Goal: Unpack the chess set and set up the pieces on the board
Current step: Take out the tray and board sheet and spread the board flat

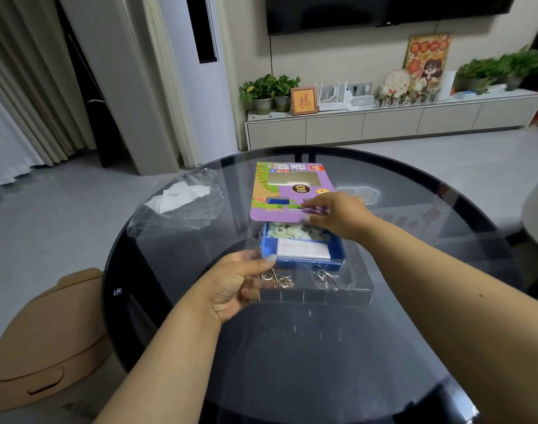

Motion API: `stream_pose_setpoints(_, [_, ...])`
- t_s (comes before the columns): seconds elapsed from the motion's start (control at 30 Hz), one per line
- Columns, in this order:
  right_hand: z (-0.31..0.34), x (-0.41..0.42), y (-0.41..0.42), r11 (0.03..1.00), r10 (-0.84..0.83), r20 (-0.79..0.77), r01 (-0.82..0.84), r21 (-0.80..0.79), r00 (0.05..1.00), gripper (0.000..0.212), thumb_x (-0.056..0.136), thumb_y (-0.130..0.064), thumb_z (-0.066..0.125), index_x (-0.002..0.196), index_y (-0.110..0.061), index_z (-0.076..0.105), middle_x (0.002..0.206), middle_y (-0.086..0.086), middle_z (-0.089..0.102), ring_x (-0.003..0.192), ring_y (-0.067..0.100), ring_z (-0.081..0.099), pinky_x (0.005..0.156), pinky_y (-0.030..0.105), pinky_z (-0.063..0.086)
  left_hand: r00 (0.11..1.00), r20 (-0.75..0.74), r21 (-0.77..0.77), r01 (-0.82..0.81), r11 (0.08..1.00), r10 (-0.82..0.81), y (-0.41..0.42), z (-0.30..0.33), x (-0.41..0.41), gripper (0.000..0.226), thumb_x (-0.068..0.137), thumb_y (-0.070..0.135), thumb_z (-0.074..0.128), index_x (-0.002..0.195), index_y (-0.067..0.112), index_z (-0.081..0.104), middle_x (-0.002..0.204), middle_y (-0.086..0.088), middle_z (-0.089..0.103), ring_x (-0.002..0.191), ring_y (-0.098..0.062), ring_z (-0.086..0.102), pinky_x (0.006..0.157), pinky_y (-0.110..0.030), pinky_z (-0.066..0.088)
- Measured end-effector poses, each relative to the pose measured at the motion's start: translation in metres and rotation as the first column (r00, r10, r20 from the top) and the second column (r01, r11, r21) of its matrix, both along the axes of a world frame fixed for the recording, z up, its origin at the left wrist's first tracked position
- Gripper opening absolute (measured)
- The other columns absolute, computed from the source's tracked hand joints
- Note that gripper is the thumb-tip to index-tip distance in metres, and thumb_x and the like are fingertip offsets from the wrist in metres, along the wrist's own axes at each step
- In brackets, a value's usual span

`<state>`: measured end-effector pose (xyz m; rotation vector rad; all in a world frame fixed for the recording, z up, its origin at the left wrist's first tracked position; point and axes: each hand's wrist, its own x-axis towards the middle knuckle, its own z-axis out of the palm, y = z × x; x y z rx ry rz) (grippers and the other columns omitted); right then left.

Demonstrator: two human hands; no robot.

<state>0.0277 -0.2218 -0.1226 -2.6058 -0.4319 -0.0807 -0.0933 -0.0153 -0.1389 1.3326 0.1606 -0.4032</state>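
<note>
We've got the clear plastic blister tray [315, 289] sitting mid-way on the round dark glass table [292, 362], and our left hand [231, 289] pinches its near-left corner, thumb on top. Our right hand [338, 214] has curled fingers gripping the near edge of the purple printed cardboard insert [287, 191]. Just under that sits the blue plastic chess box [304, 249], with pale round pieces [289, 232] and a folded white board [301, 249] inside. A crumpled clear plastic bag [182, 197] lies off to the left.

I read a gold 福 on the framed picture [304, 101] by the plants, while the purple card [287, 191] shows upside-down characters, too blurred for me
</note>
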Motion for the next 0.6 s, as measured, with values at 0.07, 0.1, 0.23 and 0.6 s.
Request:
stream_pose_setpoints(0.07, [0.0, 0.005, 0.001, 0.997, 0.025, 0.014, -0.024, -0.074, 1.0, 0.038, 0.088, -0.048, 0.058, 0.124, -0.034, 0.06, 0.123, -0.01, 0.062, 0.111, 0.015, 0.054, 0.096, 0.038, 0.04, 1.0, -0.008, -0.021, -0.025, 0.999, 0.025, -0.001, -0.001, 0.003, 0.054, 0.073, 0.022, 0.069, 0.123, 0.004, 0.058, 0.12, -0.017, 0.066, 0.084, -0.032, 0.07, 0.032, -0.013, 0.023])
stream_pose_setpoints(0.1, [0.0, 0.009, 0.001, 0.994, 0.035, 0.009, -0.034, -0.103, 0.999, 0.038, 0.089, -0.047, 0.056, 0.125, -0.034, 0.059, 0.125, -0.01, 0.061, 0.112, 0.016, 0.053, 0.096, 0.037, 0.039, 0.999, -0.016, -0.026, -0.04, 0.999, 0.04, -0.001, 0.0, 0.005, 0.054, 0.075, 0.026, 0.067, 0.123, 0.003, 0.058, 0.12, -0.018, 0.065, 0.083, -0.031, 0.071, 0.032, -0.013, 0.024])
stream_pose_setpoints(0.23, [-0.002, 0.026, -0.001, 0.981, 0.045, 0.052, -0.034, -0.192, 0.998, 0.034, 0.092, -0.046, 0.052, 0.123, -0.035, 0.06, 0.124, -0.01, 0.062, 0.113, 0.018, 0.053, 0.1, 0.037, 0.036, 0.998, -0.035, -0.023, -0.057, 0.998, 0.056, -0.005, 0.001, 0.015, 0.036, 0.093, 0.034, 0.051, 0.119, 0.011, 0.061, 0.113, -0.013, 0.07, 0.081, -0.027, 0.072, 0.034, -0.013, 0.023])
stream_pose_setpoints(0.6, [-0.013, 0.071, 0.008, 0.916, 0.113, 0.286, 0.012, -0.401, 0.951, 0.03, 0.097, -0.041, 0.043, 0.103, -0.026, 0.068, 0.103, 0.0, 0.068, 0.09, 0.026, 0.057, 0.071, 0.028, 0.03, 0.996, -0.083, -0.017, -0.033, 0.999, 0.031, -0.004, -0.002, 0.043, 0.029, 0.097, 0.029, 0.048, 0.118, 0.014, 0.062, 0.111, -0.01, 0.071, 0.079, -0.027, 0.073, 0.032, -0.012, 0.025])
